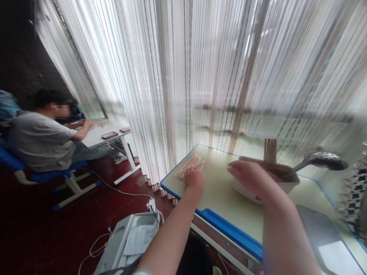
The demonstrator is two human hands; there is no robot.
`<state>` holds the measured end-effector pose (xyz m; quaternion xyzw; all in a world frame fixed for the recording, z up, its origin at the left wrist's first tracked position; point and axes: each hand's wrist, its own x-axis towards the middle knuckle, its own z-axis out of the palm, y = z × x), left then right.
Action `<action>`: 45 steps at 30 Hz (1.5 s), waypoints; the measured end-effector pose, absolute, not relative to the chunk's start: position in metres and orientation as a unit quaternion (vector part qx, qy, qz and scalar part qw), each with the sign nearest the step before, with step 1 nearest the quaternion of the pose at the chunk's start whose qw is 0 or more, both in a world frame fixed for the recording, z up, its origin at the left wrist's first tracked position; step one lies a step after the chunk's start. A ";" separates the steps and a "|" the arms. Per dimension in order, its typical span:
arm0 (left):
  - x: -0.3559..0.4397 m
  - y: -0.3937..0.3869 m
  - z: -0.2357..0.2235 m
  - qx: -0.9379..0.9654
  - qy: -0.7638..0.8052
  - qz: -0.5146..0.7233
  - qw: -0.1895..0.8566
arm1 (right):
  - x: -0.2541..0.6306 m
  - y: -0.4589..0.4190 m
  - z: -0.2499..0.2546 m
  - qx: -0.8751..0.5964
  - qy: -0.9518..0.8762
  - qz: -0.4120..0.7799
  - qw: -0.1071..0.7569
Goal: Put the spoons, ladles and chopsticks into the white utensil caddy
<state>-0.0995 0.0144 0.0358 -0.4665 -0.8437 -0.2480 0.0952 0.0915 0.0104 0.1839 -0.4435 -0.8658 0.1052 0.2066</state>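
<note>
Pale thin wooden sticks (189, 162) left of a whitish oblong tub (246, 193) seem mid-gathering under our left hand (194, 177), next needing careful pinching, grip unclear, as in our right hand (248, 173).

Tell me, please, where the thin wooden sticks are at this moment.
In the head view, the thin wooden sticks lie on the left part of the table, partly hidden by the left hand.

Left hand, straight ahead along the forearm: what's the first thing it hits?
The left hand would first meet the thin wooden sticks right at its fingers; whether it touches them now is hard to tell. Beyond the desk's far edge, the striped curtain looks next, though depth is unclear.
</note>
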 end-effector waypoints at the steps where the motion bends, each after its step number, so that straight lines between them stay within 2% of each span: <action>1: -0.099 0.013 0.032 -0.461 -0.851 -0.236 0.092 | 0.084 0.010 0.167 -0.439 -0.868 0.129 0.191; 5: -0.095 0.009 0.025 -0.445 -0.866 -0.206 0.100 | 0.071 0.010 0.105 -0.450 -0.862 0.176 0.151; 8: -0.092 0.008 0.021 -0.460 -0.858 -0.196 0.118 | 0.072 0.010 0.076 -0.458 -0.852 0.200 0.155; 16: -0.086 0.006 0.018 -0.484 -0.837 -0.209 0.149 | 0.074 0.006 0.029 -0.418 -0.840 0.173 0.301; 23: -0.086 0.005 0.019 -0.524 -0.791 -0.275 0.157 | 0.080 0.011 0.019 -0.454 -0.806 0.171 0.339; 29: -0.098 0.007 0.022 -0.490 -0.716 -0.471 0.158 | 0.081 0.013 0.014 -0.440 -0.818 0.156 0.337; 32: -0.098 0.006 0.022 -0.507 -0.665 -0.529 0.142 | 0.080 0.011 0.015 -0.437 -0.817 0.157 0.341; 37: -0.091 0.003 0.023 -0.522 -0.638 -0.555 0.114 | 0.080 0.008 0.020 -0.438 -0.814 0.159 0.347; 45: -0.089 0.000 0.024 -0.521 -0.664 -0.530 0.082 | 0.080 0.011 0.020 -0.444 -0.803 0.175 0.357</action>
